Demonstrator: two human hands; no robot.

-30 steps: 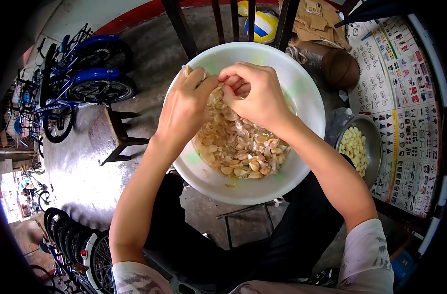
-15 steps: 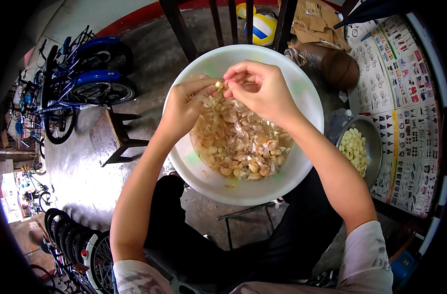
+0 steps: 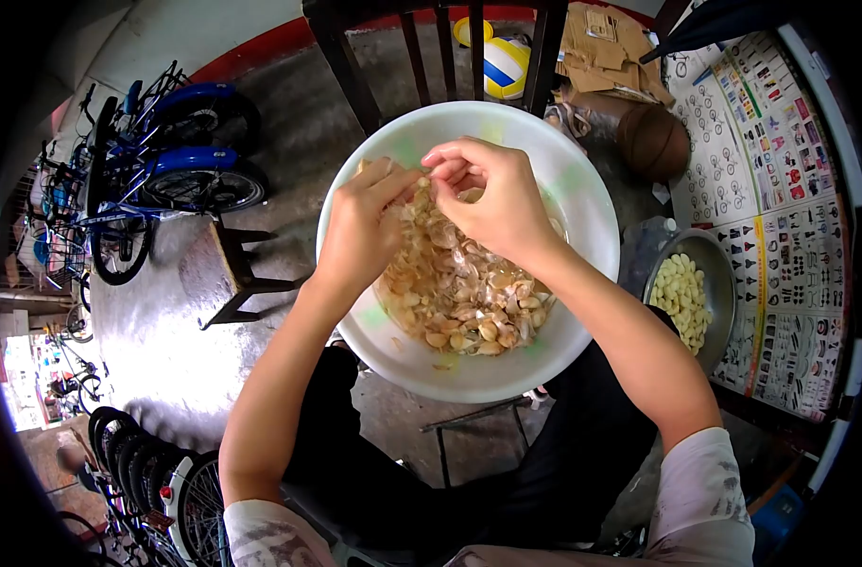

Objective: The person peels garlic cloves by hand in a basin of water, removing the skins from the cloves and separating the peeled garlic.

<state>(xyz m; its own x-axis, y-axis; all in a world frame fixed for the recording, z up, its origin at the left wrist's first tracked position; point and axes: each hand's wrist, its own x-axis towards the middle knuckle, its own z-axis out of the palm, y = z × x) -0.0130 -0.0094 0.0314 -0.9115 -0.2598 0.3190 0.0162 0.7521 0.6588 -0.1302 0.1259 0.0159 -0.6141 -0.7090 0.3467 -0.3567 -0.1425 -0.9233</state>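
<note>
Above the far left part of a white plastic basin, my two hands meet at the fingertips. My left hand is closed in a pinch on a small garlic clove, mostly covered by the fingers. Curled beside it, my right hand has thumb and fingertips pinched at the same clove. Below them, the basin holds water with many unpeeled garlic cloves and loose papery skins. To the right, a metal bowl contains pale peeled cloves.
A dark wooden chair stands behind the basin, with a volleyball, cardboard and a basketball nearby. A wooden stool and bicycles are at left. Printed sheets cover a surface at right.
The view has shifted slightly, so the basin sits a little lower. Both hands remain together at the clove, with the left hand turned more over it, hiding more of it.
</note>
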